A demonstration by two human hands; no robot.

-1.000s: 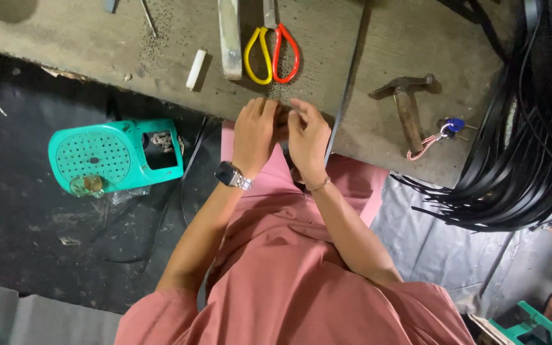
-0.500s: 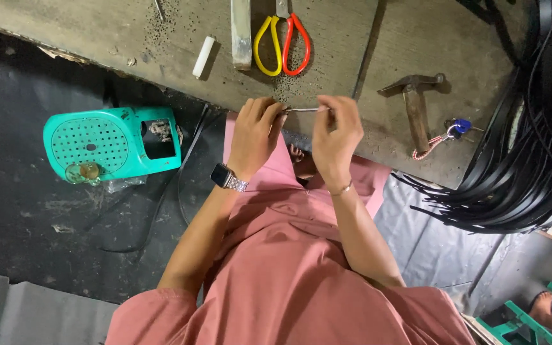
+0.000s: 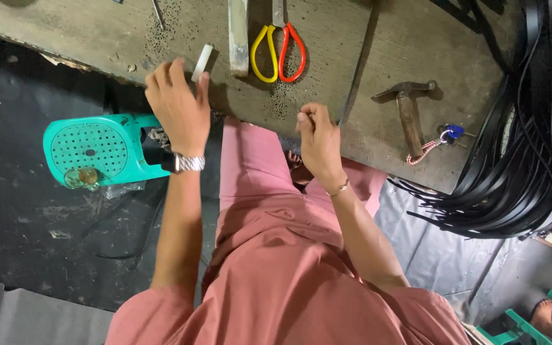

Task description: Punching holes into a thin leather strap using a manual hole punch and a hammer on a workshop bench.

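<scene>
Dusty workbench (image 3: pixel 352 51): left hand (image 3: pixel 177 105) touching white stick (image 3: pixel 202 62).

Bare desk (image 3: pixel 352 38) between the scissors (image 3: pixel 278 48) and hammer (image 3: pixel 407 108), plenty of room for a hand there. Right edge is blocked by a heap of black straps (image 3: pixel 531 147).

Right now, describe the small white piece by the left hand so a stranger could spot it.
On the worn grey workbench, look left of the wooden strip and the yellow-and-red scissors. The white stick lies at the left hand fingertips: short, pale, blocky, unlike the dark hammer.
</scene>
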